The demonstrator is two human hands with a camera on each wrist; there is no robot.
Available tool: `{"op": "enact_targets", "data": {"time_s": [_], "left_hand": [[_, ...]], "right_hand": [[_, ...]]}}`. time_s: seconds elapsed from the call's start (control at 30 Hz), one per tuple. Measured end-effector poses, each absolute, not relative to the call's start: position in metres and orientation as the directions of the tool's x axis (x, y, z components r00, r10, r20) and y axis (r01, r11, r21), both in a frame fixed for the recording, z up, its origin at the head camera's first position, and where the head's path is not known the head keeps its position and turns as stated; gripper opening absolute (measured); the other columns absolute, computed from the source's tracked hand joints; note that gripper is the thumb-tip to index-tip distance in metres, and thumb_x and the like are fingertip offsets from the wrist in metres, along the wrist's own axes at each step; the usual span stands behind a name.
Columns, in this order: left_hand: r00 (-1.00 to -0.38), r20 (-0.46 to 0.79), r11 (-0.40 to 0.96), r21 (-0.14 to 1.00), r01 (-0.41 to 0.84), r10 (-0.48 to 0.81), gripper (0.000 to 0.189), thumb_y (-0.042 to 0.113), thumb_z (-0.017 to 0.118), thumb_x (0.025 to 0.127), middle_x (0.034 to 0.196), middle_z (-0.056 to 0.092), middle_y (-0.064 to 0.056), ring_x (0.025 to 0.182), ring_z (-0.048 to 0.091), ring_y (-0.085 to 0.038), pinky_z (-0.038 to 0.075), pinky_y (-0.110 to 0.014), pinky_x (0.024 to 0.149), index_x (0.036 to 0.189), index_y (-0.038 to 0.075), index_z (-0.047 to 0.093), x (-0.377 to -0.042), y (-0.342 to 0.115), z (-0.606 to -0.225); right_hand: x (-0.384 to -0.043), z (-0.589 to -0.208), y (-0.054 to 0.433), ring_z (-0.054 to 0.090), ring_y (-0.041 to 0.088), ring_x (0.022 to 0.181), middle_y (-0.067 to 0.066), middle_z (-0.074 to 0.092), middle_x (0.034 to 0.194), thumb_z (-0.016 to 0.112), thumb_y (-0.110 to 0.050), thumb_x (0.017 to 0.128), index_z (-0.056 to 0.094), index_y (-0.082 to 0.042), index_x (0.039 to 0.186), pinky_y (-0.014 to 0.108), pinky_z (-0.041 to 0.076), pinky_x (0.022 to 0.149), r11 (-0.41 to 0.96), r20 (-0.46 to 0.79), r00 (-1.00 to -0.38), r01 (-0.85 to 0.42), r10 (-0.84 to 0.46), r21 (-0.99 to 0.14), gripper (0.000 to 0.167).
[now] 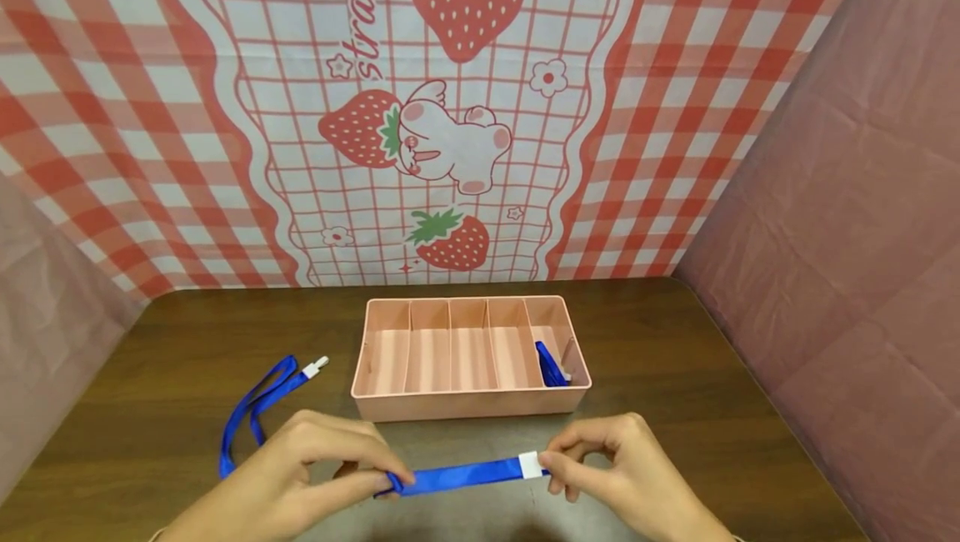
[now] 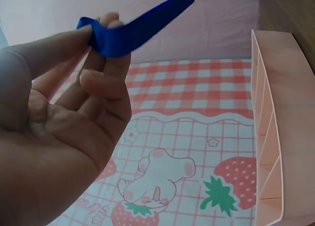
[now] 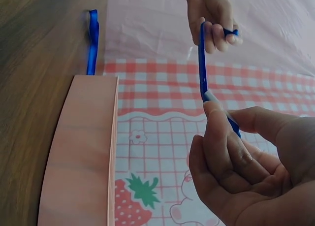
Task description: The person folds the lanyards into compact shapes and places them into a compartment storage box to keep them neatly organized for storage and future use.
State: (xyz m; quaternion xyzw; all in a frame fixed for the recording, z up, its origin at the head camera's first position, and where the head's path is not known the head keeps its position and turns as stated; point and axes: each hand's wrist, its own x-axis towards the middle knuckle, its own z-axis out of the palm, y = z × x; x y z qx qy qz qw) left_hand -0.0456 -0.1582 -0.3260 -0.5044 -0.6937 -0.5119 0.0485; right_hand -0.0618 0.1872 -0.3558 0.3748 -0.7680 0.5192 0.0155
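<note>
A blue lanyard (image 1: 465, 475) is stretched between my two hands in front of the box. My left hand (image 1: 300, 471) pinches its left end between thumb and fingers, where the strap is folded over. At the other end my right hand (image 1: 622, 467) pinches the strap right beside its white clip piece (image 1: 530, 465). In the left wrist view the strap (image 2: 152, 26) bends around the left fingertips. The right wrist view shows the white piece (image 3: 212, 97) close to the right thumb and fingers.
Behind the hands stands a pink box (image 1: 472, 405) with several compartments; a folded blue lanyard (image 1: 551, 365) lies in its rightmost one. Another blue lanyard (image 1: 258, 396) with a white clip lies on the wooden table (image 1: 165, 392) to the left. A strawberry-print cloth (image 1: 480, 125) hangs behind.
</note>
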Motion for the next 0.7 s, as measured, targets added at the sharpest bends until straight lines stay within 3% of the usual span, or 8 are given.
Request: {"op": "enact_targets", "data": {"time_s": [0.2,0.37,0.7], "left_hand": [[-0.545,0.588,0.094,0.623,0.776,0.598,0.033,-0.011,0.064,0.089,0.095,0.070,0.007,0.077,0.059,-0.001,0.049,-0.015,0.066,0.110,0.013,0.072,-0.044,-0.146,-0.319],[-0.574,0.617,0.158,0.595,0.788,0.539,0.034,-0.010,0.064,0.089,0.094,0.069,0.008,0.072,0.053,0.002,0.045,-0.011,0.062,0.111,0.014,0.072,-0.043,-0.133,-0.315],[-0.609,0.603,0.213,0.598,0.773,0.515,0.024,-0.001,0.067,0.089,0.091,0.065,0.009,0.075,0.057,0.003,0.045,-0.015,0.060,0.106,0.013,0.059,-0.044,-0.110,-0.311]], "right_hand": [[-0.061,-0.353,0.178,0.061,0.000,0.056,-0.008,0.069,0.066,0.071,0.002,0.089,0.073,-0.014,0.088,0.022,0.053,0.059,0.224,0.469,-0.715,-0.643,-0.518,-0.733,0.017],[-0.062,-0.346,0.167,0.061,0.000,0.057,-0.010,0.068,0.066,0.072,0.000,0.089,0.074,-0.014,0.088,0.020,0.051,0.055,0.241,0.488,-0.718,-0.654,-0.496,-0.717,0.013],[-0.066,-0.336,0.146,0.062,0.000,0.058,-0.011,0.069,0.070,0.072,-0.005,0.091,0.073,-0.016,0.088,0.018,0.050,0.053,0.255,0.515,-0.707,-0.678,-0.485,-0.690,0.011]]}}
